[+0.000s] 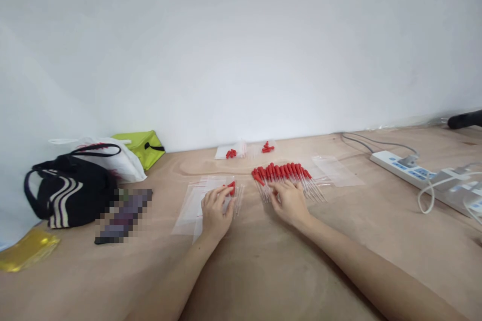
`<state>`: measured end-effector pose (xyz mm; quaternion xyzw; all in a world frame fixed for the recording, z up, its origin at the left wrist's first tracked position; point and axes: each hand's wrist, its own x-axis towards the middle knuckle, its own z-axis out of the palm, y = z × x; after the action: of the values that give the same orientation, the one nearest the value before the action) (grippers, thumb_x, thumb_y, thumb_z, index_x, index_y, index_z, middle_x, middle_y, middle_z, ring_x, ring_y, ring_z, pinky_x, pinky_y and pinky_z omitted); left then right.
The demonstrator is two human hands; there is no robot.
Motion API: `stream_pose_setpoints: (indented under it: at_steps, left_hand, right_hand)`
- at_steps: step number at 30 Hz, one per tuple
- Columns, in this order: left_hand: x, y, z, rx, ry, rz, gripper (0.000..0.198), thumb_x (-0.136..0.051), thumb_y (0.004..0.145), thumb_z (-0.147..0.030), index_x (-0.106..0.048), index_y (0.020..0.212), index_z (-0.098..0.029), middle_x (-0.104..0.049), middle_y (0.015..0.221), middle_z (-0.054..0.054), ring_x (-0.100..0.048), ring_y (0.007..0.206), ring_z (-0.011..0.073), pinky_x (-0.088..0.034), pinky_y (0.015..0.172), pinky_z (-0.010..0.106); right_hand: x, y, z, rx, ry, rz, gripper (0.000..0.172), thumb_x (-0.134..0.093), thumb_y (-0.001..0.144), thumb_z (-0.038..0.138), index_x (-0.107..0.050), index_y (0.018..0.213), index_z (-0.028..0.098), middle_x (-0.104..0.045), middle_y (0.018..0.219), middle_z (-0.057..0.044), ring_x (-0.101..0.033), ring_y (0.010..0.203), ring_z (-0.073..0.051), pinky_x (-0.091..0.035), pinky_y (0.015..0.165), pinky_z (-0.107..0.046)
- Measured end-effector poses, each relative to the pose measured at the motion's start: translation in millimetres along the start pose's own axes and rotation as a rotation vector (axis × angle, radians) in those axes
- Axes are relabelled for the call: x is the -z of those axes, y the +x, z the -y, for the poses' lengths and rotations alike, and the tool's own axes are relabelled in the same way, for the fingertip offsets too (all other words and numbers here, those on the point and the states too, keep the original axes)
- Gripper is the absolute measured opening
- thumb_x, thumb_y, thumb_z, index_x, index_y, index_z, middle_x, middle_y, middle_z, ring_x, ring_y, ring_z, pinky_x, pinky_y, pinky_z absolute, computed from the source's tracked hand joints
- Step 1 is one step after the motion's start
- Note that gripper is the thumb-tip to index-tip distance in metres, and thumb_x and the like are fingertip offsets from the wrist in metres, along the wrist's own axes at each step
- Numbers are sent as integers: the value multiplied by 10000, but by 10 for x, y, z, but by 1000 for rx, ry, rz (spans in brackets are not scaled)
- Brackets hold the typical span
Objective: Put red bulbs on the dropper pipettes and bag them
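My left hand (217, 210) rests over clear zip bags, its fingers curved and apart, with the fingertips at some loose red rubber bulbs (231, 188). Thin clear glass tubes (238, 199) lie just right of its thumb. A fanned row of droppers with red bulbs (280, 171) lies right of the middle, bulbs toward the wall and clear tubes toward me. My right hand (289, 201) is at the row's near left side, thumb and fingertips closed round the tube of a tilted dropper (259, 177). The exact grip is partly hidden by the fingers.
Clear zip bags lie left (186, 208) and right (337, 170). More red bulbs (231, 153) lie near the wall. A black bag (71, 190), a white plastic bag (130, 165) and a lime-green bag (150, 146) stand left. A power strip (410, 173) with cables lies right.
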<state>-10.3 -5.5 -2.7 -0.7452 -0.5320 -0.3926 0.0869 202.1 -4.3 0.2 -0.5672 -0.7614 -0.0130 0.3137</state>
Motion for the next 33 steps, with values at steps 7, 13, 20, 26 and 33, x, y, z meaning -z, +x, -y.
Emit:
stream_pose_setpoints:
  at_steps: [7, 13, 20, 26, 33]
  left_hand:
    - [-115, -41, 186, 225, -4, 53, 267, -532, 702, -165, -564, 967, -161, -590, 939, 85, -523, 894, 235, -411, 793, 377]
    - [-133, -51, 166, 249, -6, 133, 305, -557, 676, -152, -542, 980, -148, -580, 922, 82, -533, 855, 216, -428, 768, 358]
    - [-165, -30, 238, 280, -37, 114, 224, -546, 691, -167, -552, 914, -154, -569, 837, 60, -552, 781, 203, -453, 738, 347]
    - [-151, -14, 356, 344, -18, 23, 202, -474, 712, -149, -532, 906, -135, -539, 868, 85, -567, 762, 202, -477, 713, 353]
    - [-195, -20, 400, 361, -29, -83, 290, -444, 719, -155, -544, 986, -101, -524, 902, 112, -566, 793, 210, -482, 760, 377]
  right_hand:
    - [-227, 365, -25, -330, -64, -66, 160, -451, 767, 246, -561, 854, 168, -649, 712, -35, -544, 746, -190, -184, 670, -306]
    - [-244, 387, 41, -307, -118, -50, 149, -458, 768, 268, -570, 772, 170, -647, 754, -56, -541, 752, -192, -182, 675, -317]
    - [-337, 257, 487, -112, -21, 95, 182, -459, 779, 322, -572, 747, 183, -650, 784, -49, -541, 813, -195, -200, 712, -326]
    - [-449, 254, 705, -167, -16, 195, 219, -442, 772, 285, -552, 907, 151, -638, 880, -103, -550, 858, -228, -223, 718, -342]
    - [-364, 244, 660, -225, 13, 233, 251, -440, 742, 265, -519, 954, 156, -635, 922, -104, -550, 869, -241, -230, 747, -361]
